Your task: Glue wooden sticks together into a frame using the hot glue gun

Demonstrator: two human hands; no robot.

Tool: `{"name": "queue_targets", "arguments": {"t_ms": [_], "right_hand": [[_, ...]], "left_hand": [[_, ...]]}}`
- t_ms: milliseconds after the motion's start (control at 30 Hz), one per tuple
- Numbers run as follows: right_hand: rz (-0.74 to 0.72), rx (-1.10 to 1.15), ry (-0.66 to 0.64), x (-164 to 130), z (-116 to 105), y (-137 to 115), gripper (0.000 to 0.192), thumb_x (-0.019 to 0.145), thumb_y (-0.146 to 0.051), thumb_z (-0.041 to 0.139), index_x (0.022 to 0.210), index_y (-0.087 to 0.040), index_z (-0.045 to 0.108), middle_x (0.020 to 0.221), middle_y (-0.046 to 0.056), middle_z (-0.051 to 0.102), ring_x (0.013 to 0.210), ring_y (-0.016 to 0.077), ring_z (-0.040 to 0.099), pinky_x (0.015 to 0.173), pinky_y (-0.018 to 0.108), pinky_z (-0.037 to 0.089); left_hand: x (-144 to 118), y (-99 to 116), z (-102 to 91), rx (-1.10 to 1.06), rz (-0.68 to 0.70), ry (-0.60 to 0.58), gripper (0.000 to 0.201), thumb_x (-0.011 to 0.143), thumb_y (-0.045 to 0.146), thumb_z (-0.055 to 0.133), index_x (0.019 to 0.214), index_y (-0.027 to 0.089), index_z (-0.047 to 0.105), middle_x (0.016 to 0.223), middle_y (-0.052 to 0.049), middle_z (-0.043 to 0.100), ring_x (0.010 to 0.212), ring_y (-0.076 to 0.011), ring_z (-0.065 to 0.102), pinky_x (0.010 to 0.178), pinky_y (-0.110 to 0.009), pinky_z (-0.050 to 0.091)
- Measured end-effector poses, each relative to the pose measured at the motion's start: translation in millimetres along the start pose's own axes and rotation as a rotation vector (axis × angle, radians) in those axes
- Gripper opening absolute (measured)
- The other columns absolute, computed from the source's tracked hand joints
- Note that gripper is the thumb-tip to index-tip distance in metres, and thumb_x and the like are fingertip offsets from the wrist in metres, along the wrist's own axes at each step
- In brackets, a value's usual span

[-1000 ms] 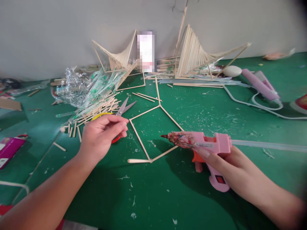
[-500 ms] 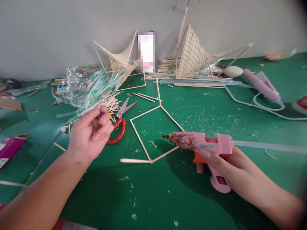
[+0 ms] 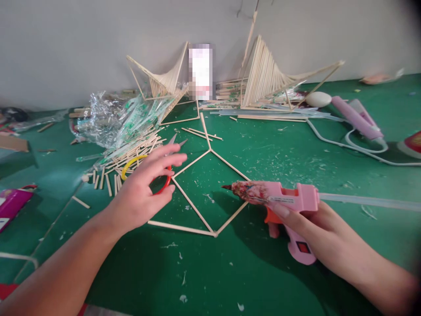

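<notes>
My left hand is open, fingers spread, above the scissors and beside the left corner of a wooden stick frame. Whether its fingertips touch the frame I cannot tell. The frame lies on the green table, four-sided, with one stick reaching out from its far corner and another from its near corner. In my right hand is a pink hot glue gun, its stained nozzle pointing left over the frame. The gun hides the frame's right corner. A clear glue stick runs out of its back.
Two woven stick structures stand by the wall, with a blurred-out phone between them. Clear plastic wrapping and cut sticks lie left. A lilac tool with a white cord rests at right.
My left hand has opened and moved right, covering much of the scissors. The stick frame has turned counterclockwise, its far stick swinging left and its near corner coming closer. My right hand stays put.
</notes>
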State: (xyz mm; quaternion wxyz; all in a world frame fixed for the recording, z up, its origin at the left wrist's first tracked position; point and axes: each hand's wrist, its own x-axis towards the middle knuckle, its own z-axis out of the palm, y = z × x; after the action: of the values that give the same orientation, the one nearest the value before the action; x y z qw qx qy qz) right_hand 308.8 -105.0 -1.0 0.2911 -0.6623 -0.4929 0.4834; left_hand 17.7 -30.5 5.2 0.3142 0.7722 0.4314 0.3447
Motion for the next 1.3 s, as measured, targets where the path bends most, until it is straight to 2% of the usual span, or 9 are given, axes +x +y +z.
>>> {"name": "queue_targets", "arguments": {"t_ms": [133,267,333,400,500,633,833,1133,1300], "right_hand": [[-0.015,0.007,-0.017,2.1,-1.1,3.1,0.054,0.073,-0.071,0.056,0.063,-0.019,0.062,0.057,0.005,0.063,0.048,0.0137,0.046,0.043,0.025,0.032],[0.002,0.021,-0.015,0.9,-1.0,2.1,0.053,0.075,-0.07,0.055,0.064,-0.019,0.062,0.059,0.004,0.063,0.049,0.0134,0.046,0.044,0.026,0.034],[-0.004,0.023,-0.017,0.1,-0.9,1.3,0.052,0.076,-0.069,0.055,0.064,-0.019,0.062,0.06,0.004,0.063,0.05,0.0134,0.046,0.045,0.026,0.034],[-0.016,0.023,-0.025,0.3,-1.4,2.3,0.052,0.076,-0.069,0.055,0.063,-0.019,0.061,0.059,0.004,0.062,0.051,0.0134,0.046,0.046,0.026,0.034],[-0.019,0.013,-0.046,2.3,-3.1,6.9,0.051,0.076,-0.068,0.055,0.063,-0.019,0.061,0.059,0.003,0.063,0.047,0.0113,0.045,0.043,0.024,0.034],[-0.033,0.002,-0.079,3.1,-3.8,10.1,0.051,0.078,-0.068,0.053,0.062,-0.02,0.059,0.06,0.002,0.062,0.044,0.0107,0.045,0.039,0.024,0.035],[-0.053,0.013,-0.058,2.4,-3.0,7.9,0.05,0.08,-0.066,0.052,0.062,-0.02,0.058,0.059,0.002,0.061,0.045,0.0112,0.047,0.039,0.023,0.036],[-0.081,-0.01,-0.071,4.5,-4.4,11.4,0.051,0.081,-0.066,0.051,0.065,-0.019,0.062,0.06,0.002,0.063,0.046,0.0116,0.051,0.038,0.022,0.038],[-0.103,-0.047,-0.096,6.1,-6.1,12.7,0.053,0.082,-0.066,0.049,0.065,-0.018,0.062,0.059,0.002,0.062,0.047,0.0112,0.051,0.04,0.022,0.038]], "left_hand": [[1.4,0.4,-7.1,0.119,0.033,0.069,0.019,0.089,0.021,0.058,0.105,0.023,0.069,0.112,-0.004,0.068,0.102,-0.0191,0.065,0.094,-0.031,0.052],[0.4,2.8,-19.7,0.286,-0.017,0.137,0.032,0.089,0.028,0.059,0.121,0.028,0.062,0.087,0.0,0.073,0.075,-0.0153,0.067,0.075,-0.027,0.055],[-4.1,4.7,-26.5,0.394,0.018,0.041,0.041,0.086,0.031,0.062,0.127,0.028,0.056,0.096,-0.002,0.072,0.078,-0.017,0.067,0.073,-0.027,0.055],[-12.8,6.2,-30.9,0.525,0.11,-0.134,0.033,0.084,0.034,0.064,0.116,0.028,0.062,0.111,-0.004,0.068,0.095,-0.0218,0.066,0.083,-0.031,0.053],[-29.9,7.0,-30.2,0.631,0.172,-0.346,0.025,0.084,0.037,0.063,0.107,0.027,0.063,0.109,-0.004,0.067,0.099,-0.0251,0.064,0.085,-0.035,0.052],[-45.0,5.2,-19.9,0.671,0.159,-0.395,0.017,0.089,0.028,0.054,0.103,0.022,0.062,0.105,-0.007,0.066,0.094,-0.0255,0.064,0.079,-0.038,0.052],[-46.5,2.6,-14.1,0.604,0.183,-0.393,0.018,0.091,0.017,0.044,0.081,0.019,0.059,0.089,-0.006,0.063,0.082,-0.0197,0.061,0.074,-0.033,0.049],[-45.3,21.5,-28.5,0.32,0.176,-0.295,0.014,0.084,0.012,0.056,0.092,0.023,0.06,0.083,0.001,0.066,0.074,-0.0127,0.064,0.067,-0.021,0.049],[-33.2,40.0,-16.0,0.156,0.168,-0.197,0.02,0.082,0.009,0.062,0.094,0.026,0.06,0.083,0.004,0.066,0.076,-0.0113,0.064,0.071,-0.02,0.05]]}}
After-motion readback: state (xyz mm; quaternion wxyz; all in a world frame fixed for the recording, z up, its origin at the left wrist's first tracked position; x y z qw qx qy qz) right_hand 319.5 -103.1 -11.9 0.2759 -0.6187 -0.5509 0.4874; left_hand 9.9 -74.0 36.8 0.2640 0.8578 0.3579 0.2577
